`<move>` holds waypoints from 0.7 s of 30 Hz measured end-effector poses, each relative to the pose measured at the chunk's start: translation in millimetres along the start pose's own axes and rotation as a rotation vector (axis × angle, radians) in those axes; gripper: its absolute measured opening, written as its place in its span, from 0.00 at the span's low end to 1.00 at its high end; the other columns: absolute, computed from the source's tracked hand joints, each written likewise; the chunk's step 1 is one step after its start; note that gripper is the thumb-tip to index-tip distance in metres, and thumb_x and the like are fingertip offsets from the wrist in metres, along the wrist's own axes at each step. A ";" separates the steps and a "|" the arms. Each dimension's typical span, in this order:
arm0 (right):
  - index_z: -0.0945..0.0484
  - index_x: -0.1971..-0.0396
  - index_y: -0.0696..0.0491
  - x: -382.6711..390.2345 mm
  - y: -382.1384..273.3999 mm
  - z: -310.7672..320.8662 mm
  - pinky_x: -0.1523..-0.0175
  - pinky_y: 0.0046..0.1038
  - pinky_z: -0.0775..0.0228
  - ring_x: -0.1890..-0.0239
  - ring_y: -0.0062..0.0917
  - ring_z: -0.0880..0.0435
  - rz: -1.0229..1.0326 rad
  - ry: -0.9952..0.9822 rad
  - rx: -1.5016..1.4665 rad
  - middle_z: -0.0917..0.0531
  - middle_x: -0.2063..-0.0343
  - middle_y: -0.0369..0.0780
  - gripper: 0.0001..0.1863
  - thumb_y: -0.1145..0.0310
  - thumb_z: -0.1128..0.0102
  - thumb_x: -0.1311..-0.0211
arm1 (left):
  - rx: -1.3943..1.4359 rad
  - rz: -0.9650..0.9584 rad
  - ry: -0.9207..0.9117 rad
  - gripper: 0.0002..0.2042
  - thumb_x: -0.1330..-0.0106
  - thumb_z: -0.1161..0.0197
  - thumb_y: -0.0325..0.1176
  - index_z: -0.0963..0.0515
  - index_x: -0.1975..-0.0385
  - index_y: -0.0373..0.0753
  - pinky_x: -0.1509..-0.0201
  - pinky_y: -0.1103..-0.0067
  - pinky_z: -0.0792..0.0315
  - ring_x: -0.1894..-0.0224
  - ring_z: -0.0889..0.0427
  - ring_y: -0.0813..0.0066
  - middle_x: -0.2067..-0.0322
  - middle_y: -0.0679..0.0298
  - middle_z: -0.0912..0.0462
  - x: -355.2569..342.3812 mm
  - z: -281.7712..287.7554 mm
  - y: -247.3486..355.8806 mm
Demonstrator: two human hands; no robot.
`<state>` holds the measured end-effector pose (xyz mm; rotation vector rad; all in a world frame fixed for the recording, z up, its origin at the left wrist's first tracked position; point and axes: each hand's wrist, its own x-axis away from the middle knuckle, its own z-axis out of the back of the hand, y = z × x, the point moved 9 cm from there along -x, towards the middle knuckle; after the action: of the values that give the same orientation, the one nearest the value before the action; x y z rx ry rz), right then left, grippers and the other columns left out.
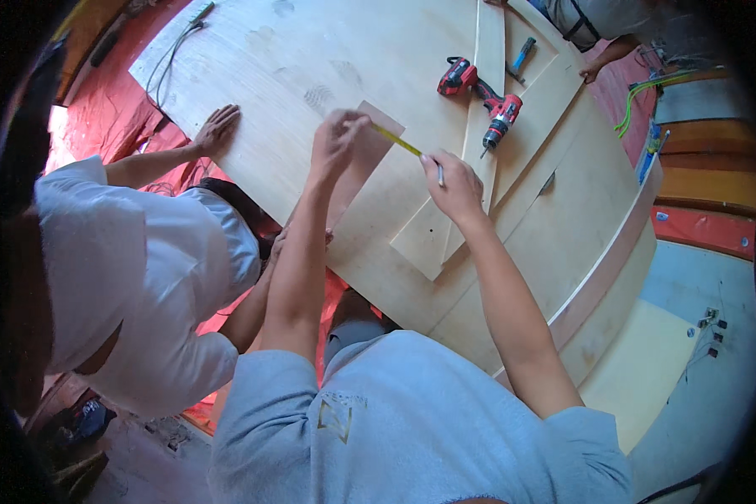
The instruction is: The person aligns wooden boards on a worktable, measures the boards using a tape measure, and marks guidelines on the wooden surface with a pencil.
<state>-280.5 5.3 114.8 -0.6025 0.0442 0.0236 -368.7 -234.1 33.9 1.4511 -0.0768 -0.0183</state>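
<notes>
A short length of yellow tape measure [396,140] stretches between my two hands above a large pale wooden panel [269,92]. My left hand [336,143] is closed at its far left end. At the other end, the fingers of my right hand [459,186] pinch the tape. A thin whitish, pen-like stick [441,175] also pokes out of my right hand; its kind is unclear. Under the tape lies a darker, pinkish-brown rectangular piece [363,164]. Right of my hands, long flat wooden strips [424,237] rest on the panel, crossing at an angle.
A red and black cordless drill [500,113], a second red power tool [458,76] and a blue-handled hammer [522,59] lie beyond my right hand. A co-worker in white [143,252] leans in at left, one hand [217,130] flat on the panel. Another person's hand [590,72] grips the far edge.
</notes>
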 end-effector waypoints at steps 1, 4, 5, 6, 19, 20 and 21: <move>0.14 0.57 0.51 -9.7 -1.3 -10.5 0.51 0.54 0.21 0.56 0.51 0.11 -0.009 -0.007 0.007 0.12 0.61 0.49 0.17 0.54 0.44 0.21 | -0.123 -0.151 0.088 0.15 0.23 0.29 0.39 0.12 0.48 0.33 0.43 0.79 0.23 0.54 0.13 0.74 0.58 0.63 0.09 -11.3 6.3 10.9; 0.15 0.58 0.51 -28.2 -3.7 -27.9 0.51 0.54 0.20 0.56 0.52 0.11 -0.107 -0.029 0.108 0.11 0.61 0.49 0.17 0.53 0.44 0.21 | -0.174 -0.267 0.205 0.14 0.23 0.29 0.38 0.12 0.49 0.34 0.43 0.78 0.21 0.53 0.13 0.76 0.55 0.63 0.09 -24.7 13.0 2.6; 0.15 0.58 0.51 -31.7 -0.3 -31.4 0.51 0.55 0.20 0.56 0.53 0.11 -0.159 -0.069 0.126 0.10 0.61 0.50 0.17 0.53 0.44 0.21 | -0.109 -0.241 0.240 0.14 0.23 0.28 0.38 0.12 0.50 0.33 0.43 0.78 0.21 0.53 0.13 0.77 0.53 0.63 0.09 -26.0 12.2 -4.7; 0.15 0.59 0.51 -32.9 3.2 -34.2 0.51 0.55 0.20 0.55 0.53 0.11 -0.209 -0.108 0.144 0.10 0.61 0.50 0.17 0.54 0.44 0.21 | 0.154 -0.059 0.189 0.12 0.23 0.28 0.36 0.11 0.50 0.34 0.45 0.79 0.20 0.52 0.13 0.78 0.53 0.63 0.09 -27.7 2.8 -27.9; 0.15 0.59 0.52 -35.0 -1.4 -43.5 0.52 0.57 0.21 0.58 0.55 0.11 -0.222 -0.088 0.119 0.10 0.62 0.51 0.17 0.53 0.43 0.22 | -0.012 -0.085 0.405 0.10 0.24 0.27 0.34 0.09 0.51 0.34 0.48 0.81 0.20 0.57 0.13 0.82 0.59 0.64 0.06 -10.9 8.3 -30.4; 0.15 0.60 0.52 -35.3 -4.7 -45.1 0.52 0.57 0.21 0.58 0.56 0.11 -0.210 -0.096 0.128 0.10 0.63 0.52 0.17 0.53 0.43 0.22 | 0.015 -0.103 0.409 0.11 0.25 0.27 0.35 0.09 0.52 0.36 0.50 0.80 0.20 0.59 0.12 0.81 0.61 0.63 0.06 -10.6 9.9 -31.0; 0.14 0.60 0.51 -35.3 -6.5 -46.5 0.51 0.57 0.21 0.58 0.56 0.11 -0.198 -0.105 0.137 0.10 0.63 0.52 0.17 0.53 0.42 0.23 | 0.043 -0.120 0.413 0.11 0.25 0.27 0.37 0.09 0.52 0.38 0.52 0.79 0.19 0.61 0.10 0.80 0.63 0.61 0.05 -9.7 10.7 -31.6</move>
<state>-317.1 -26.7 81.9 -0.4660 -0.1148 -0.1390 -378.0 -247.9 3.4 1.4739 0.3495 0.1861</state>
